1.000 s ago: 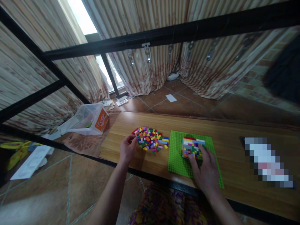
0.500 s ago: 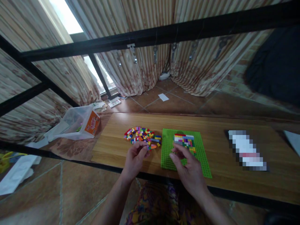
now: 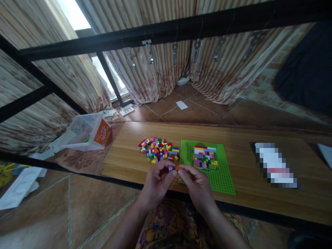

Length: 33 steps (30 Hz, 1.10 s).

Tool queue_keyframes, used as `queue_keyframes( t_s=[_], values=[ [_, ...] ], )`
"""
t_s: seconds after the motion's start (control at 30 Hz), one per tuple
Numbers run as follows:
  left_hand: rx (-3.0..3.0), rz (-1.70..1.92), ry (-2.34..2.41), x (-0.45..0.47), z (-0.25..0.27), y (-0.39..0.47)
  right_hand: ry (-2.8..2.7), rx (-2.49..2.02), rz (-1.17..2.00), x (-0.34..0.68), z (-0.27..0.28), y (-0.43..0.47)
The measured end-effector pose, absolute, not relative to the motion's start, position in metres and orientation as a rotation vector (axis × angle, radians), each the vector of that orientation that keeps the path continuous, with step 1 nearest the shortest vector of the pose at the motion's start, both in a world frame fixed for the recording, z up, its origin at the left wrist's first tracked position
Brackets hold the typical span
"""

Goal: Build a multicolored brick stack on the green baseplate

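**A:** ok so what've you got there?

**B:** Biggest first: a wood-look desk (image 3: 124, 152) right in front of me, with a green baseplate (image 3: 223, 180) lying flat on it, a bit to my right. My left hand (image 3: 159, 181) and right hand (image 3: 197, 183) are up close together at the near edge, fingertips almost meeting. Ahead of my left is a pile of loose bricks (image 3: 157, 149), and a multicoloured built block (image 3: 204, 157) sits on the baseplate.

**A:** holding anything?

**B:** Yep, both hands are pinched nearly closed. Left has a tiny purple brick (image 3: 170, 168), right has what looks like an orange brick (image 3: 178, 168).

**A:** and where's the block from there?

**B:** Ahead and slightly right of where the two bits face each other, so my right's the nearer one. It looks squarish, no long axis I'd swear to.

**A:** anything you can't make out?

**B:** My right hand covers the baseplate's near left corner. My grip hides most of both bricks, so no clue about stud counts, or whether they're actually touching.
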State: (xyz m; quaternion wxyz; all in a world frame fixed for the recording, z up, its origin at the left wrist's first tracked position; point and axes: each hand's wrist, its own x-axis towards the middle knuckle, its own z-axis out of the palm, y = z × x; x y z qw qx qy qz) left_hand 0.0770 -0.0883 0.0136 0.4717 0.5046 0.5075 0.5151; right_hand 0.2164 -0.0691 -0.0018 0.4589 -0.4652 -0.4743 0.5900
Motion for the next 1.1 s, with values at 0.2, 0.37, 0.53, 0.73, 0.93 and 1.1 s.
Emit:
queue_keyframes(
  t_s=[0.2,0.37,0.53,0.73,0.93,1.1],
  values=[
    [1.443,1.183,1.330,0.081,0.023,-0.089,-1.264,-1.164,1.363,0.219,-0.001,-0.071],
    [1.426,1.153,1.328,0.080,0.024,-0.091,-1.286,-1.156,1.396,0.219,-0.005,-0.071],
    [1.336,1.150,1.357,0.076,0.013,-0.091,-1.244,-1.200,1.442,0.223,-0.012,-0.071],
    [1.457,1.073,1.575,0.059,-0.014,-0.091,-1.347,-1.329,1.256,0.253,-0.022,-0.067],
    [1.635,1.012,1.746,0.044,-0.035,-0.082,-1.402,-1.428,0.956,0.293,-0.025,-0.055],
    [1.767,1.070,1.836,0.036,-0.051,-0.076,-1.580,-1.475,0.665,0.314,-0.022,-0.020]
  ],
)
